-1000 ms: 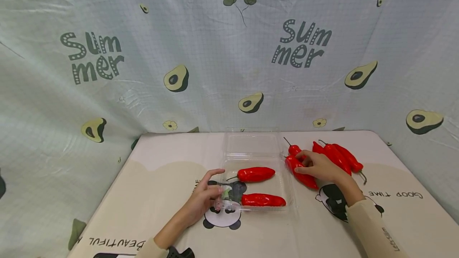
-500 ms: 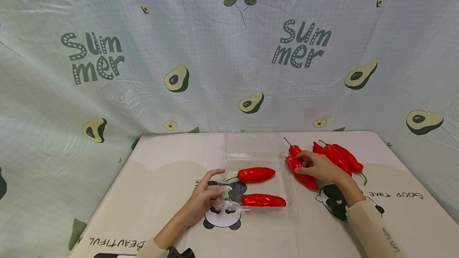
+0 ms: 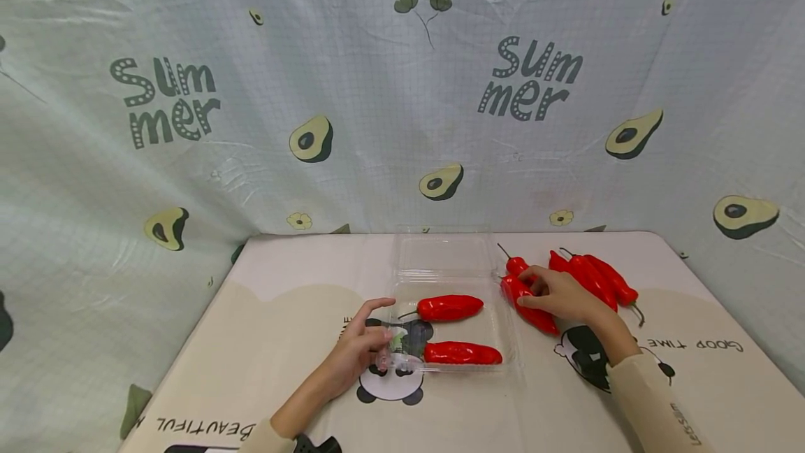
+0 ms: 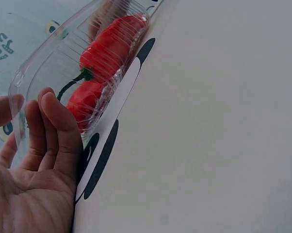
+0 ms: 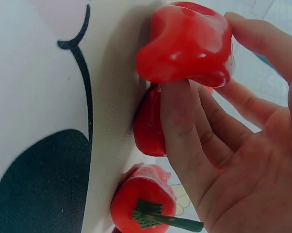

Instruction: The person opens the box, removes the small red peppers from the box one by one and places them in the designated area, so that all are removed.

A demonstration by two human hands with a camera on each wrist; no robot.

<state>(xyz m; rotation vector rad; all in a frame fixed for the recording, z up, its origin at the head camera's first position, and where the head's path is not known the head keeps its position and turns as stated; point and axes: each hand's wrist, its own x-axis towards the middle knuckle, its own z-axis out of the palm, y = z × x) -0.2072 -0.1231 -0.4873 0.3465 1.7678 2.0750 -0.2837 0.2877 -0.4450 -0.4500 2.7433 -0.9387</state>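
A clear plastic clamshell box (image 3: 468,289) lies with its lid folded back and two red peppers, one farther back (image 3: 449,307) and one nearer (image 3: 462,352), inside. My left hand (image 3: 351,354) grips the box's left edge; in the left wrist view, the left hand's fingers (image 4: 63,126) rest against its clear wall. To the right of the box, my right hand (image 3: 560,293) holds a red pepper (image 3: 528,306) between thumb and fingers. The right wrist view shows this held pepper (image 5: 187,43) close up, its blunt end toward the camera. A further pepper (image 3: 516,265) with a thin stem lies just behind it.
Several more red peppers (image 3: 591,278) lie together behind the right hand. The box's open lid (image 3: 440,254) reaches toward the printed curtain (image 3: 365,89) at the table's back. Panda drawings and lettering mark the tabletop (image 3: 283,341).
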